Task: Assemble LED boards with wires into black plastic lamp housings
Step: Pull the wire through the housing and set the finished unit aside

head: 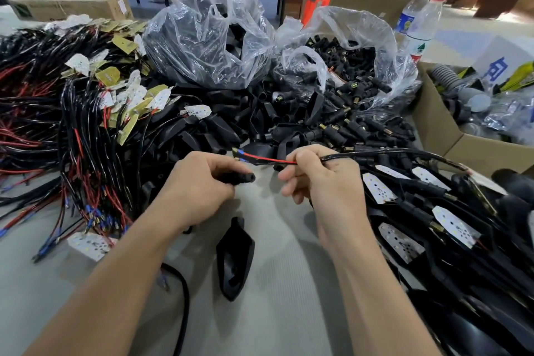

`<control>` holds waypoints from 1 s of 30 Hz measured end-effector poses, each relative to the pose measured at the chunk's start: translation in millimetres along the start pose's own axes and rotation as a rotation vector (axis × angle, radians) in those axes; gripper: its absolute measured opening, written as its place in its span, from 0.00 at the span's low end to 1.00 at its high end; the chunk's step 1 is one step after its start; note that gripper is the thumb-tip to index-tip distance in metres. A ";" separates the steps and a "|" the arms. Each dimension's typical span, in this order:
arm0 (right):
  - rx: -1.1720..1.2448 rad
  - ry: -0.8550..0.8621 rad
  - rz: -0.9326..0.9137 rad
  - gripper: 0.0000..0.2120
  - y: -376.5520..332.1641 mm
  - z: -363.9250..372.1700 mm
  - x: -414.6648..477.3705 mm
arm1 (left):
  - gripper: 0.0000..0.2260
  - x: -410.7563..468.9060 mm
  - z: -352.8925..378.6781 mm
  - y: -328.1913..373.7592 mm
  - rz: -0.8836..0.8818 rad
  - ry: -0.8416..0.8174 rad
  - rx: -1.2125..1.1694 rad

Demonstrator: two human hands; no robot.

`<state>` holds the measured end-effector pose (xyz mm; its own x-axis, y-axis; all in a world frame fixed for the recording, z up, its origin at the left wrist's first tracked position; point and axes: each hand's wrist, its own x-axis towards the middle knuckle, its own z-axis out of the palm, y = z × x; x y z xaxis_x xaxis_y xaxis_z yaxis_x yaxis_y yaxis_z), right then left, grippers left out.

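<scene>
Closest to the lens is a loose black lamp housing (235, 254) lying by itself on the bench (283, 292), near the front edge and between the two forearms. Nobody is touching it.

Just past it, the left hand (199, 185) has its fingers curled round a short black sleeve (241, 178), open end facing right. The right hand (323, 182) is pinching a wire lead (268, 159) between thumb and forefinger, with the other fingers loosely curled. The red core sticks out leftwards over the sleeve and ends in small blue-collared terminals (237, 151). The lead's black sheath (390, 152) trails off toward the bench's right edge, into a heap of LED boards (378, 188). I can't tell which board it belongs to.

My read: this is the threading step, getting the terminal ends into the sleeve before anything goes into a housing. The tips sit above and behind the sleeve mouth, so they aren't in yet. The next move probably needs the right hand to pull back and drop the terminals level with the bore, then feed them in together while the left hand keeps the sleeve steady.

A big tangle of wired boards (81, 63) covers the left side, with clear bags of black parts (202, 23) along the far edge and a cardboard box (433, 124) on the right.
</scene>
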<state>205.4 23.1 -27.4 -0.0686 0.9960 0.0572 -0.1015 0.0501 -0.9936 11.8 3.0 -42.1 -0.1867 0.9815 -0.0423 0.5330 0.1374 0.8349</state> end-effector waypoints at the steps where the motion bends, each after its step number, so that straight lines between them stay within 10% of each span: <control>1: 0.029 0.004 0.000 0.12 -1.1 -1.3 1.0 | 0.27 0.2 -0.8 0.8 -0.013 0.035 -0.013; 30: 0.168 -0.004 0.060 0.11 -4.3 -5.5 -0.2 | 0.22 -4.1 -2.7 5.5 -0.027 0.211 -0.022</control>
<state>211.2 23.1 -23.7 -0.0831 0.9965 -0.0011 -0.2611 -0.0229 -0.9650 13.3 -0.6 -36.0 -0.3706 0.9275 0.0494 0.5078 0.1578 0.8469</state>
